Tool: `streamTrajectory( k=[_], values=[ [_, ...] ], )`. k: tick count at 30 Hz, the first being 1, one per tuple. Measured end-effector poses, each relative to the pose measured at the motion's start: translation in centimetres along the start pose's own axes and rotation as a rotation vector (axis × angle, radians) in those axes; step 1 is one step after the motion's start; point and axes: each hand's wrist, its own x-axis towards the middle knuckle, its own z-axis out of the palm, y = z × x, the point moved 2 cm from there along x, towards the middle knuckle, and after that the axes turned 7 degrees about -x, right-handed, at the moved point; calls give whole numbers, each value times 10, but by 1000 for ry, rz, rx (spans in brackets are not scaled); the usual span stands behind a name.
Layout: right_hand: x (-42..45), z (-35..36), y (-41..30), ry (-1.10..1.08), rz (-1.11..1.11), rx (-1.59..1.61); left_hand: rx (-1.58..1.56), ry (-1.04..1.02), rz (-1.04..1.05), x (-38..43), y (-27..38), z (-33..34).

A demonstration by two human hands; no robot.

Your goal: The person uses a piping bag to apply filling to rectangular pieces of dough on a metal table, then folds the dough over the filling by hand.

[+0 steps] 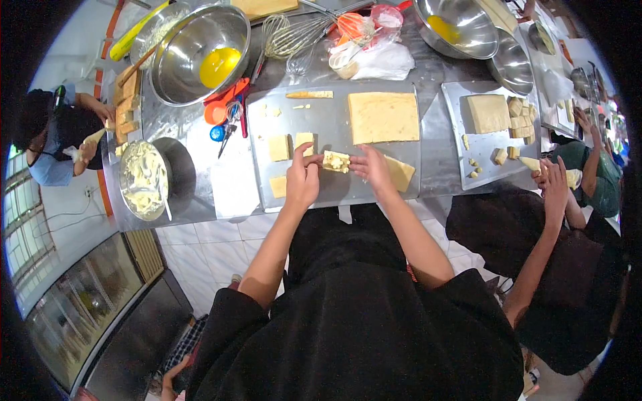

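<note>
A small piece of sponge cake with cream on top is between my two hands over a metal tray. My left hand has its thumb and a finger at the piece's left end. The fingertips of my right hand are at its right end. Several cut cake pieces lie on the tray to the left, among them a square piece. A large cake slab lies at the back right of the tray. Another flat piece is partly behind my right hand. A thin strip lies at the back.
A bowl of cream stands at the left. Steel bowls, whisks and orange measuring cups are further back. A second tray with cake is at the right, beside a co-worker's hands holding a piping bag; another person works far left.
</note>
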Motion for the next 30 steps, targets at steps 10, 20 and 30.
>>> streamTrajectory(
  k=[10,20,30],
  values=[
    [-4,14,4,125,42,346,220,-246,103,60,21,3],
    [-1,32,13,234,64,602,319,-460,132,99,26,15],
    [0,62,17,281,62,771,422,-534,161,119,25,8]
  ],
)
